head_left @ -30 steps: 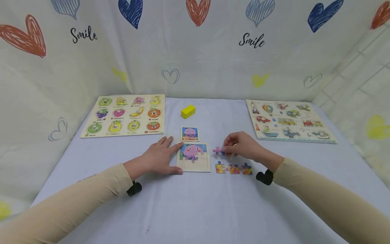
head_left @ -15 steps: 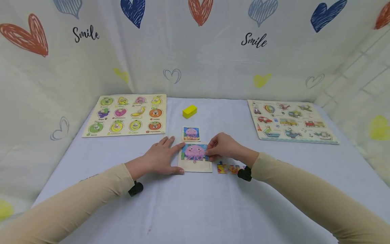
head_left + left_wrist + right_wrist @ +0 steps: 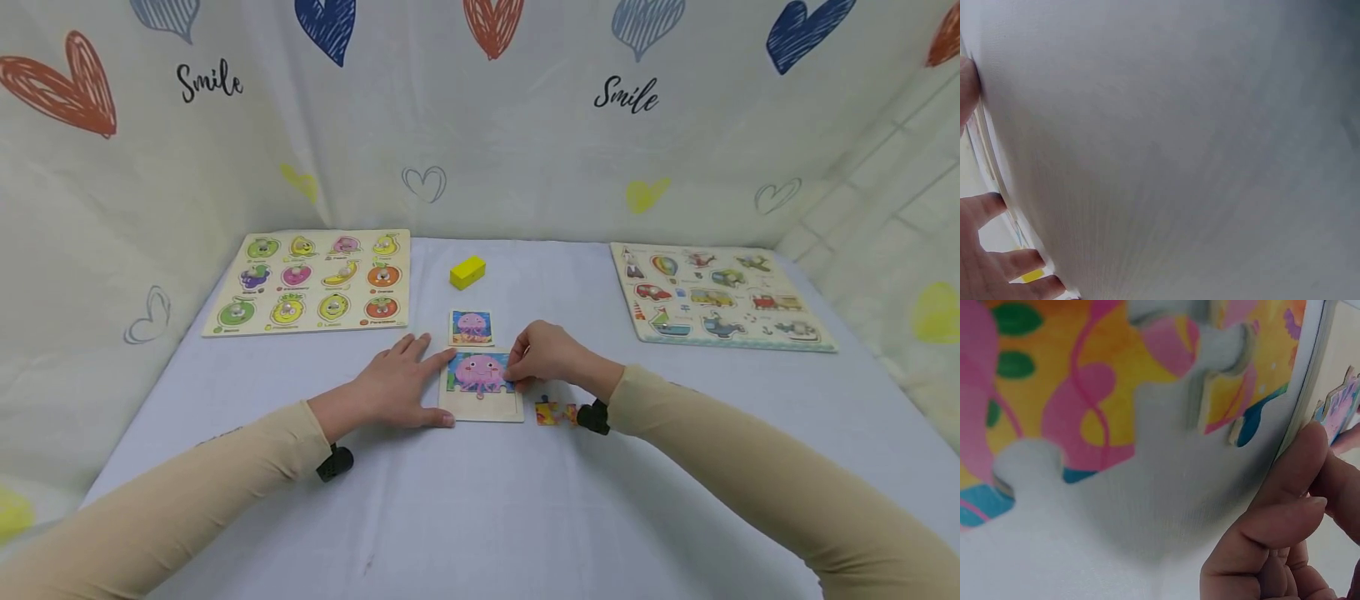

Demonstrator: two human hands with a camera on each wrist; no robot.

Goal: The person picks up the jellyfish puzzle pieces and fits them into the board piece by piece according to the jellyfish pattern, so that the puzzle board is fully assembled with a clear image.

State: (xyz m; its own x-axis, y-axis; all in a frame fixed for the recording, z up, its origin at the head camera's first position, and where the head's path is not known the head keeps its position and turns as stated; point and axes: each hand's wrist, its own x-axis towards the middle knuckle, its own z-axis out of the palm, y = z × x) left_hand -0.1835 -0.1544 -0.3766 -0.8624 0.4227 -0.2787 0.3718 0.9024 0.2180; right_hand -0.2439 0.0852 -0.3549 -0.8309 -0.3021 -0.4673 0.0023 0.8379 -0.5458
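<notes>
A square wooden puzzle tray [image 3: 480,409] lies mid-table, its upper part filled with joined pieces of a pink jellyfish [image 3: 478,372]. My left hand [image 3: 393,385] lies spread at the tray's left side, with thumb and index finger touching its edge. In the left wrist view, the left fingers [image 3: 1013,264] are straight. At the tray's right edge, my right hand [image 3: 551,358] pinches a puzzle piece, mostly covered by the fingertips. Loose yellow and pink puzzle pieces [image 3: 547,413] lie below that hand; the right wrist view shows these loose pieces [image 3: 1100,419] close up.
A small jellyfish picture card [image 3: 472,328] lies just behind the tray, with a yellow block [image 3: 468,272] farther back. A fruit puzzle board [image 3: 311,287] is at the back left, a vehicle puzzle board [image 3: 720,296] at the back right. A printed curtain hangs behind the table.
My right hand has carried the pink and blue piece leftward from the table to the tray's right edge, where it has stayed for the last half second. The left hand has kept its place.
</notes>
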